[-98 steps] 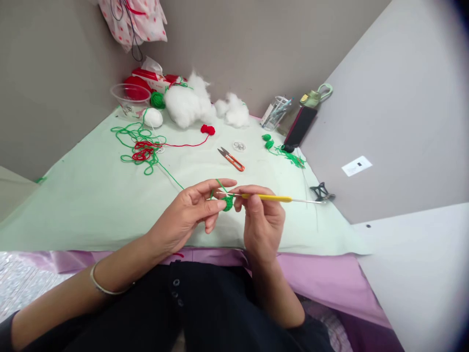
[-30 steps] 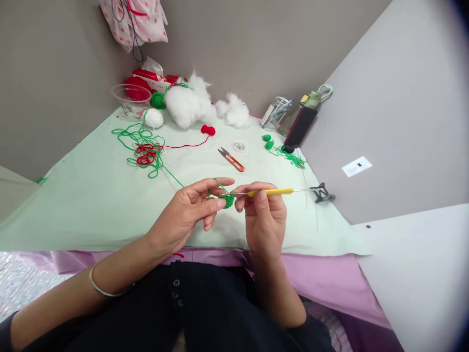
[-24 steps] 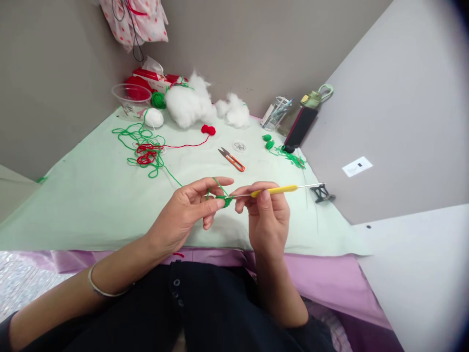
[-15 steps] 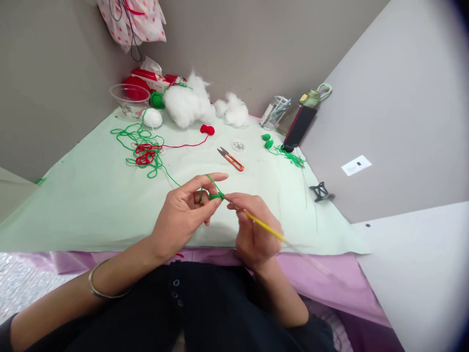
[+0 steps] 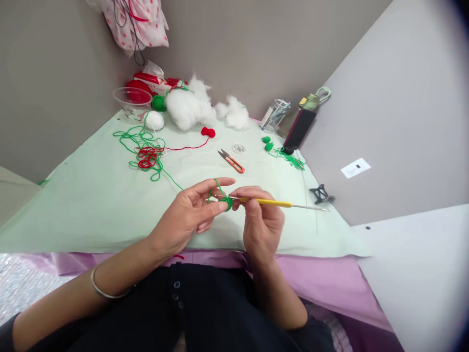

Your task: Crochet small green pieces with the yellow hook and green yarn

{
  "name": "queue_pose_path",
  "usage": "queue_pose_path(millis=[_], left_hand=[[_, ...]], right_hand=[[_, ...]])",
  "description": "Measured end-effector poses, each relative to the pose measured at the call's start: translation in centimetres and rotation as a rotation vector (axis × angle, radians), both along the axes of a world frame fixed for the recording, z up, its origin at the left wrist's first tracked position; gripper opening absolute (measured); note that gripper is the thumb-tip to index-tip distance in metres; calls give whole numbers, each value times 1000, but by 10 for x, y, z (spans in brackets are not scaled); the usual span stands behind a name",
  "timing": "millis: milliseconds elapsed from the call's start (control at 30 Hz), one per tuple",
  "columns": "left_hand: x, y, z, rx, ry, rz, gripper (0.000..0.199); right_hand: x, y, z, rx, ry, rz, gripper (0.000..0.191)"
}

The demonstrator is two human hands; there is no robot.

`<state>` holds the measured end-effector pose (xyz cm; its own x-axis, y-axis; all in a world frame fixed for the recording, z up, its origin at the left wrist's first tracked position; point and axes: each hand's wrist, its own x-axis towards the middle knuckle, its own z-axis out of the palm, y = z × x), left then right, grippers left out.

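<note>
My left hand (image 5: 190,210) pinches a small green crocheted piece (image 5: 228,202) between thumb and fingers, and green yarn runs up over its raised index finger. The yarn trails back to a loose green tangle (image 5: 126,137) on the table. In my right hand (image 5: 262,222) is a crochet hook (image 5: 274,202) with a yellow grip, held nearly level. Its thin metal tip reaches the green piece, and the other metal end points right. Red-handled snips (image 5: 233,162) lie beyond my hands, near a small clear dish (image 5: 239,147).
White stuffing (image 5: 188,107), a white ball (image 5: 154,120), a clear tub (image 5: 132,110) and a tissue box (image 5: 152,84) stand at the back left. A red knitted piece (image 5: 208,132) lies mid-table. At the right are a pen cup (image 5: 274,117), phone (image 5: 300,128), bottle (image 5: 310,100) and black stand (image 5: 321,194).
The hook has swung from a slant to nearly level, its tip now at the green piece. Both hands have shifted slightly right, and the green piece is turned more downward.
</note>
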<state>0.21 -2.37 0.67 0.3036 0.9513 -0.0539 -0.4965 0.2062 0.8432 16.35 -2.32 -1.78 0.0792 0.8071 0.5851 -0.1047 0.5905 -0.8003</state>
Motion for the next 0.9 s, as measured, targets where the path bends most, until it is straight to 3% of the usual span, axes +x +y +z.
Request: queue_pose_path(millis=[133, 267, 433, 567, 700, 800, 900], left_hand=[[3, -2, -2, 64, 39, 48, 45], [1, -1, 3, -39, -14, -35, 53], [-7, 3, 6, -118, -132, -225, 42], [-5, 3, 4, -81, -111, -179, 39], [1, 0, 0, 38, -14, -18, 43], [3, -3, -4, 89, 56, 49, 39], [3, -4, -4, 93, 67, 72, 33]], right_hand=[[-2, -1, -2, 2, -23, -11, 17], [1, -1, 2, -87, 60, 81, 16], [7, 4, 13, -247, 257, 145, 18], [8, 5, 15, -331, 302, 190, 18], [3, 1, 10, -218, 158, 170, 10], [-1, -5, 5, -57, -63, -23, 13], [-4, -9, 3, 75, -139, -167, 18]])
